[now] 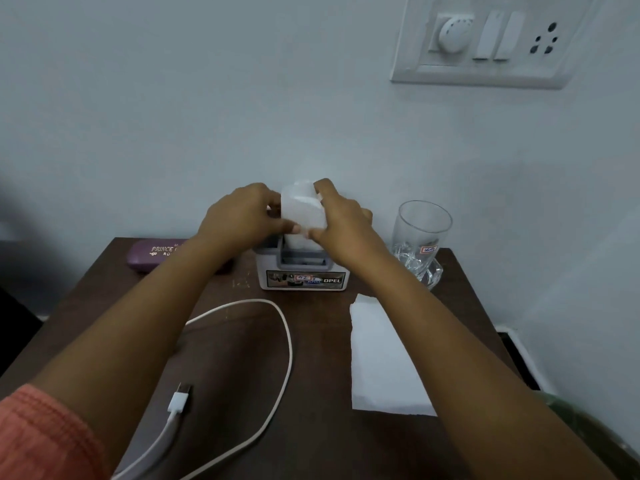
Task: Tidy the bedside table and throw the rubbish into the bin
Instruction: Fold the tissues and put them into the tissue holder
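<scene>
The dark wooden bedside table (pixel 311 427) carried a white cable (pixel 287 341), a flat white paper (pixel 381 358), a glass (pixel 420 233) and a grey holder (pixel 303 271) by the wall. Above the holder, the left hand (pixel 239 216) and right hand (pixel 341 225) each pinched a side of a soft, white folded tissue (pixel 302 211), its lower end inside the holder.

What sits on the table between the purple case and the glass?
In the head view, the grey holder sits between the purple case and the glass; both hands hold white tissue over it.
</scene>
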`<state>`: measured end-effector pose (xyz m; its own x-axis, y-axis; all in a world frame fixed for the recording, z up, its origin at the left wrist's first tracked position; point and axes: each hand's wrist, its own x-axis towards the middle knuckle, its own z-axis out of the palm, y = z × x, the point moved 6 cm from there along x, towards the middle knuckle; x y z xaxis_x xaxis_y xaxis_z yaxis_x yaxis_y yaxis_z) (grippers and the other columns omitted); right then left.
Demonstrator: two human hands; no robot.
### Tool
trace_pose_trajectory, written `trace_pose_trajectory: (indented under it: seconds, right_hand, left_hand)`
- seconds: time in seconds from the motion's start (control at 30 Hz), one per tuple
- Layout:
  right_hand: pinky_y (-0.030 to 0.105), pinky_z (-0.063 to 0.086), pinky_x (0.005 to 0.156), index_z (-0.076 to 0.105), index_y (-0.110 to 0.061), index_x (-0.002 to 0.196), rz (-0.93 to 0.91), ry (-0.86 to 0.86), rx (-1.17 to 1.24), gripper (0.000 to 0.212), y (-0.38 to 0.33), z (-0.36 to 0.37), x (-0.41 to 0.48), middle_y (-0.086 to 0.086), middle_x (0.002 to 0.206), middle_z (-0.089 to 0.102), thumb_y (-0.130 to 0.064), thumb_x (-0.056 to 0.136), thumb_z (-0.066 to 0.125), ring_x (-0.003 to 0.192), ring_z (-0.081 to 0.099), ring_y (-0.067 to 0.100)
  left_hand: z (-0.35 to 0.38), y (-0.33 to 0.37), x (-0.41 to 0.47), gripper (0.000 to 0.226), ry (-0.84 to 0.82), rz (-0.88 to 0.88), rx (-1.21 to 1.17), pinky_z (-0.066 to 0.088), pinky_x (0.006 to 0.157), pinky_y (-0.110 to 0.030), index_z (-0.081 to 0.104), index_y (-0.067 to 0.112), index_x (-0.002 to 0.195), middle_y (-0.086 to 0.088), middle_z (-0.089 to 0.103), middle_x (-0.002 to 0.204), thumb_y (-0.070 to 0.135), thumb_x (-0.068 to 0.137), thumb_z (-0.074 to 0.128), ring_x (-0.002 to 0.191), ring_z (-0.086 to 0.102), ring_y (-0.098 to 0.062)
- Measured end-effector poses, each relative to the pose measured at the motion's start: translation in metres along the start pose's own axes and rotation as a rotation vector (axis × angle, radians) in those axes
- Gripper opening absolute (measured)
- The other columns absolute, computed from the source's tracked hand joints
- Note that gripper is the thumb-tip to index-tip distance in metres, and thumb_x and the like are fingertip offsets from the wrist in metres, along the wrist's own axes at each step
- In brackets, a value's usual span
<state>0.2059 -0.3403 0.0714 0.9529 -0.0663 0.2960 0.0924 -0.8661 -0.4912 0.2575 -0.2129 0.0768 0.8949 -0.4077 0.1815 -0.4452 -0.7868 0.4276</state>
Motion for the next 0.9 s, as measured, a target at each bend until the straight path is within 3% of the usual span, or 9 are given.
trace_pose_trajectory:
  seconds: [0.1, 0.27, 0.43, 0.6, 0.7, 0.8, 0.87, 0.9]
  right_hand:
    - [0.030, 0.027, 0.085, 0.039, -0.018, 0.123, 0.000, 0.014, 0.006, 0.043, 0.002, -0.007, 0.004, 0.002, 0.094, 0.054, -0.014, 0.087, 0.063, 0.087, 0.043, 0.019]
    - [0.036, 0.034, 0.081, 0.036, -0.021, 0.128, 0.011, -0.073, -0.053, 0.048, 0.003, 0.008, 0.005, 0.011, 0.115, 0.057, -0.015, 0.088, 0.062, 0.110, 0.045, 0.035]
    - [0.035, 0.031, 0.085, 0.040, -0.017, 0.119, -0.030, 0.000, -0.049, 0.037, -0.001, -0.005, 0.011, 0.007, 0.100, 0.058, -0.013, 0.088, 0.061, 0.097, 0.047, 0.027]
    - [0.035, 0.031, 0.079, 0.038, -0.017, 0.122, -0.025, -0.047, -0.111, 0.039, 0.000, 0.006, 0.012, 0.009, 0.099, 0.057, -0.014, 0.090, 0.059, 0.105, 0.047, 0.034]
    - [0.036, 0.033, 0.084, 0.038, -0.016, 0.121, -0.028, -0.035, -0.093, 0.041, -0.002, 0.003, 0.008, 0.007, 0.096, 0.056, -0.014, 0.087, 0.062, 0.104, 0.049, 0.033]
    - [0.039, 0.034, 0.096, 0.042, -0.015, 0.115, -0.023, 0.005, 0.000, 0.042, 0.000, -0.012, -0.003, 0.004, 0.106, 0.061, -0.016, 0.082, 0.069, 0.100, 0.056, 0.025]
    - [0.039, 0.045, 0.093, 0.047, -0.017, 0.113, -0.002, 0.110, 0.144, 0.042, 0.007, -0.029, -0.017, -0.001, 0.100, 0.062, -0.017, 0.079, 0.072, 0.095, 0.060, 0.019]
    - [0.031, 0.048, 0.088, 0.049, -0.018, 0.112, 0.016, 0.172, 0.203, 0.039, 0.012, -0.038, -0.029, -0.003, 0.098, 0.062, -0.017, 0.080, 0.071, 0.092, 0.061, 0.014]
  left_hand:
    - [-0.005, 0.001, 0.003, 0.023, 0.019, 0.010, -0.034, 0.042, 0.072, -0.032, 0.063, 0.024, 0.073, 0.000, 0.059, 0.098, 0.046, 0.075, 0.071, 0.087, 0.055, -0.022]
    - [0.003, 0.001, 0.006, 0.026, -0.017, -0.015, 0.063, 0.039, 0.069, -0.030, 0.065, 0.021, 0.076, -0.004, 0.061, 0.098, 0.046, 0.076, 0.071, 0.084, 0.056, -0.023]
    - [0.001, 0.000, 0.006, 0.029, 0.011, -0.030, 0.006, 0.038, 0.067, -0.030, 0.071, 0.015, 0.090, -0.006, 0.062, 0.098, 0.041, 0.079, 0.070, 0.082, 0.056, -0.024]
    - [0.012, -0.007, 0.008, 0.021, -0.032, -0.075, 0.058, 0.037, 0.062, -0.027, 0.062, 0.027, 0.067, -0.007, 0.065, 0.086, 0.044, 0.076, 0.071, 0.074, 0.057, -0.024]
    - [0.012, -0.007, 0.007, 0.022, -0.021, -0.071, 0.066, 0.038, 0.063, -0.028, 0.061, 0.026, 0.069, -0.005, 0.062, 0.086, 0.045, 0.075, 0.071, 0.075, 0.056, -0.024]
    - [0.001, -0.006, -0.006, 0.021, 0.083, -0.057, -0.036, 0.038, 0.068, -0.030, 0.064, 0.026, 0.087, -0.001, 0.057, 0.094, 0.041, 0.076, 0.072, 0.082, 0.052, -0.019]
    - [-0.010, -0.008, -0.025, 0.025, 0.249, -0.067, -0.117, 0.036, 0.068, -0.029, 0.063, 0.025, 0.100, 0.003, 0.055, 0.095, 0.038, 0.080, 0.069, 0.082, 0.050, -0.014]
    - [-0.014, -0.009, -0.039, 0.022, 0.331, -0.076, -0.186, 0.037, 0.066, -0.029, 0.062, 0.027, 0.101, 0.005, 0.056, 0.093, 0.036, 0.082, 0.068, 0.078, 0.051, -0.014]
